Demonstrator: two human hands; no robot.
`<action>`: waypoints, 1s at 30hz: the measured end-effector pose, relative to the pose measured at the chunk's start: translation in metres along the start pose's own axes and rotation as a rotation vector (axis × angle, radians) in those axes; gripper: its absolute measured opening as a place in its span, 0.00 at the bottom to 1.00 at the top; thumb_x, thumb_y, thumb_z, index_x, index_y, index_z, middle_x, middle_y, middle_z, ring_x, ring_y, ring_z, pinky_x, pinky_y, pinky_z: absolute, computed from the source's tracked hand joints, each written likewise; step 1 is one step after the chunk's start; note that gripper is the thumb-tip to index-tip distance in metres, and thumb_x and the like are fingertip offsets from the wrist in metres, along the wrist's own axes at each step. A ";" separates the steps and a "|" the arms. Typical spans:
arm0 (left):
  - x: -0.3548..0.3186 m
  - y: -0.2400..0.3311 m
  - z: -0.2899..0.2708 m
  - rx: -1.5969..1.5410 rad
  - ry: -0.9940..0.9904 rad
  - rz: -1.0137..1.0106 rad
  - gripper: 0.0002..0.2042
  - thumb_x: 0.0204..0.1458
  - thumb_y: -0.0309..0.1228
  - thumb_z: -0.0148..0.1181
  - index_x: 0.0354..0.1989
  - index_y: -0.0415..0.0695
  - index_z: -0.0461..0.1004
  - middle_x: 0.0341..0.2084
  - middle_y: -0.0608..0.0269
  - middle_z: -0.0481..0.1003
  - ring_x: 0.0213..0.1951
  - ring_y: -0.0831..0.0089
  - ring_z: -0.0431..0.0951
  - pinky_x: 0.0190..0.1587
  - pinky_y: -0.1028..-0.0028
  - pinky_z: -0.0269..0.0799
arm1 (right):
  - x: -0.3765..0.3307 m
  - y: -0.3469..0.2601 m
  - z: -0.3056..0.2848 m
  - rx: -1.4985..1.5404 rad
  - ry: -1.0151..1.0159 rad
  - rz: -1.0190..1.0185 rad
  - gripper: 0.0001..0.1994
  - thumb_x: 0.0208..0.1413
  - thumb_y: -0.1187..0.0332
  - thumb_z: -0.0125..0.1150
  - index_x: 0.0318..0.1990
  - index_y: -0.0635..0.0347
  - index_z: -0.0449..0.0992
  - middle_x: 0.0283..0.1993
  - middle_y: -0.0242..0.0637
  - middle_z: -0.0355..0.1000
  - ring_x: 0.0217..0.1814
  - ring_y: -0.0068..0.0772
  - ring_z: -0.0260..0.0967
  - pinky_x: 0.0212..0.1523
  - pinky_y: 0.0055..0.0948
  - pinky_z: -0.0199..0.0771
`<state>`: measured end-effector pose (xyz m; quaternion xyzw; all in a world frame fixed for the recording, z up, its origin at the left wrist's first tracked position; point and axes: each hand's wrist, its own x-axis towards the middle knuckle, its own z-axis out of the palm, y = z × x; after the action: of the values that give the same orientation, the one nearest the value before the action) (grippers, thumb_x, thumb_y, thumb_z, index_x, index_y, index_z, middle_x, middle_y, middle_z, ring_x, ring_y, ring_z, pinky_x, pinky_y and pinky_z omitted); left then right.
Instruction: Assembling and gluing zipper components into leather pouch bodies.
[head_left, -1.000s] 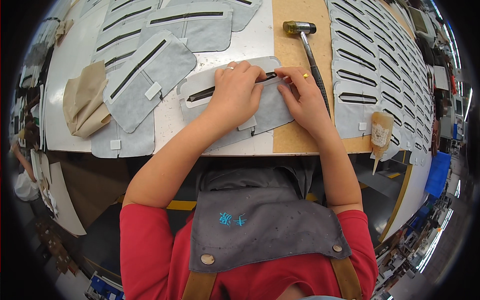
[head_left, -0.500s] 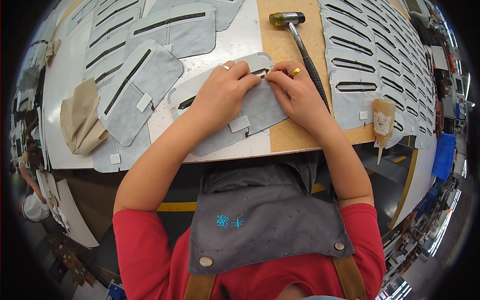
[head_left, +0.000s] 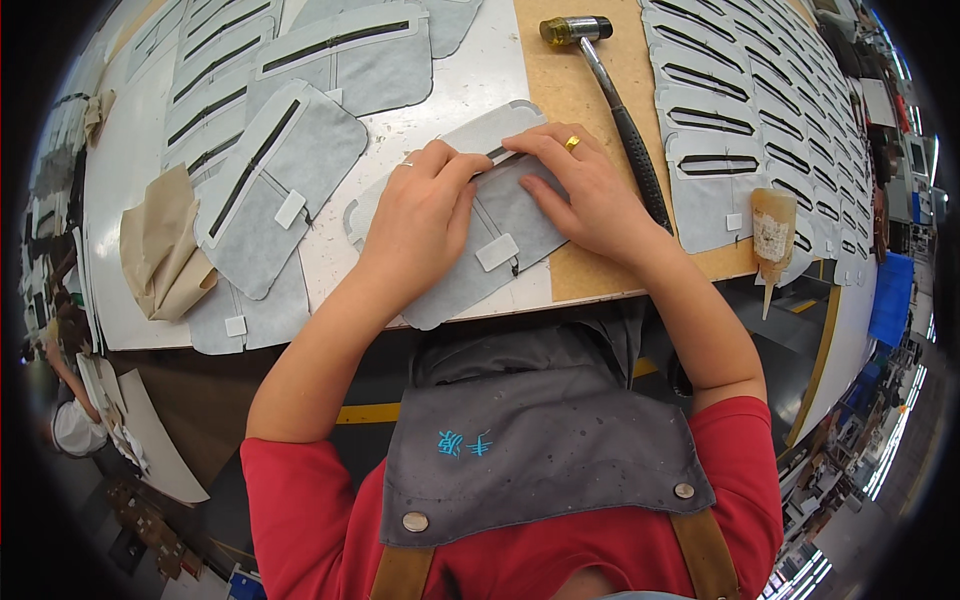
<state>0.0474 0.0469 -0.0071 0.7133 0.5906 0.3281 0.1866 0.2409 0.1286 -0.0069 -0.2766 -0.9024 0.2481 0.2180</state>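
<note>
grey felt panel [head_left: 470,250] | flat under both hands' fingers [head_left: 455,175] | workbench [head_left: 440,95]

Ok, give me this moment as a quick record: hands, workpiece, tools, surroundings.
left hand: flat on the grey fabric panel, fingers at its dark slot
right hand: pressing the same panel, ring on one finger
panel: lies across the white table and the brown board
hammer: on the board, beside the right hand, untouched
glue bottle: right, nozzle down
other panels: spread left and right
tan cloth: far left
</note>
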 end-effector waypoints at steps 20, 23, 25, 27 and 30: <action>-0.026 0.004 -0.011 0.047 0.068 -0.172 0.09 0.51 0.19 0.56 0.40 0.40 0.75 0.36 0.58 0.72 0.37 0.58 0.72 0.42 0.65 0.66 | 0.020 -0.013 0.014 0.113 -0.096 -0.067 0.09 0.52 0.72 0.60 0.41 0.59 0.75 0.42 0.37 0.70 0.48 0.41 0.66 0.51 0.37 0.65; -0.031 0.001 -0.012 0.019 0.068 -0.189 0.08 0.51 0.19 0.56 0.39 0.40 0.75 0.35 0.57 0.72 0.37 0.58 0.72 0.42 0.66 0.66 | 0.025 -0.012 0.012 0.114 -0.169 -0.079 0.09 0.52 0.72 0.60 0.41 0.56 0.75 0.42 0.35 0.71 0.48 0.41 0.65 0.50 0.37 0.63; -0.032 0.000 -0.011 0.011 0.081 -0.188 0.08 0.51 0.19 0.56 0.39 0.41 0.76 0.34 0.57 0.72 0.37 0.59 0.72 0.41 0.66 0.66 | 0.028 -0.012 0.011 0.117 -0.225 -0.066 0.09 0.52 0.72 0.59 0.41 0.54 0.76 0.42 0.33 0.71 0.48 0.40 0.65 0.50 0.36 0.63; -0.033 -0.002 -0.010 -0.006 0.117 -0.155 0.08 0.51 0.19 0.56 0.39 0.41 0.77 0.33 0.58 0.72 0.37 0.60 0.72 0.41 0.67 0.66 | 0.028 -0.012 0.011 0.096 -0.219 -0.098 0.08 0.52 0.73 0.59 0.41 0.54 0.76 0.42 0.32 0.71 0.48 0.39 0.66 0.49 0.36 0.63; -0.035 -0.003 -0.010 0.006 0.105 -0.138 0.10 0.50 0.19 0.56 0.40 0.42 0.78 0.33 0.59 0.72 0.37 0.61 0.72 0.42 0.68 0.66 | 0.027 -0.012 0.010 0.034 -0.203 -0.161 0.07 0.52 0.73 0.59 0.39 0.53 0.76 0.42 0.30 0.71 0.47 0.36 0.66 0.47 0.35 0.63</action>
<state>0.0352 0.0126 -0.0111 0.6533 0.6481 0.3498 0.1753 0.2098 0.1328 -0.0009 -0.1731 -0.9349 0.2716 0.1493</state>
